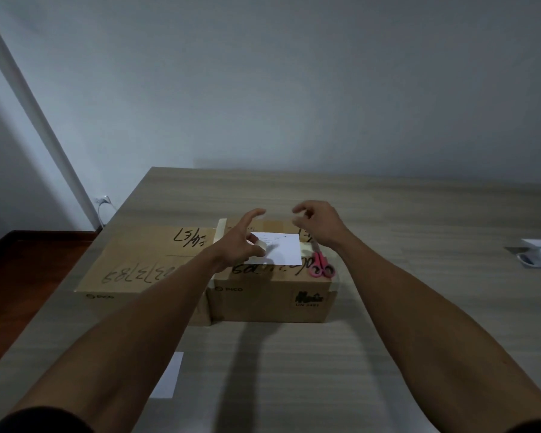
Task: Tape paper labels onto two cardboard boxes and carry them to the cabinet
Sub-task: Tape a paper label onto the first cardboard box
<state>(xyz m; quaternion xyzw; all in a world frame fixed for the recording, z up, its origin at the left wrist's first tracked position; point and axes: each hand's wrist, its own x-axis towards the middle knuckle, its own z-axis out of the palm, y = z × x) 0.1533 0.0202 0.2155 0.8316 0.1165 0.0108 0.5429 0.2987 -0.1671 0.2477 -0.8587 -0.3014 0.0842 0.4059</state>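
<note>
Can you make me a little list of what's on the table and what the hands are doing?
table: wooden table, two cardboard boxes side by side
left box: left box, black writing on top, no label
right box: right box, paper label lying on top
scissors: pink scissors on the right box, beside the label
spare paper: second sheet on the table, near edge
left hand: left hand above the label, seems to pinch a tape strip; hard to tell
right hand: right hand hovering above the right box, fingers loosely curled
</note>
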